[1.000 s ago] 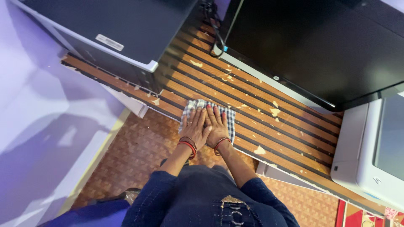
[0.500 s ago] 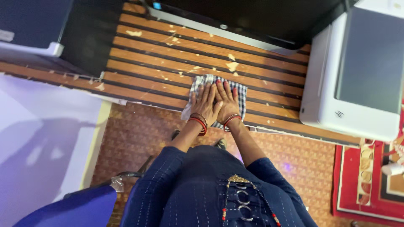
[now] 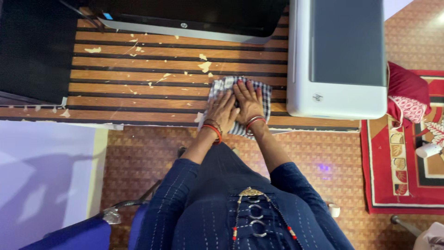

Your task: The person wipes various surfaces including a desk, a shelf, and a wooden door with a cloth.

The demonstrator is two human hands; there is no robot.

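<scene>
Both of my hands press flat on a checked black-and-white cloth [image 3: 263,95] that lies on a striped wooden table top [image 3: 138,99]. My left hand [image 3: 222,111] covers the cloth's left part. My right hand [image 3: 248,101] lies beside it, touching it, fingers spread. Red bangles ring both wrists. Pale flecks of peeled surface [image 3: 203,66] dot the table just beyond the cloth. The cloth's near edge hangs slightly over the table's front edge.
A white printer [image 3: 337,60] stands on the table close to the right of the cloth. A dark monitor [image 3: 194,18] sits at the back, a black box [image 3: 32,51] at the left. A red patterned rug [image 3: 407,153] and a blue chair [image 3: 69,234] are on the floor.
My hands and the cloth have slid to the right along the table, toward the white printer. The view has swung right too.
</scene>
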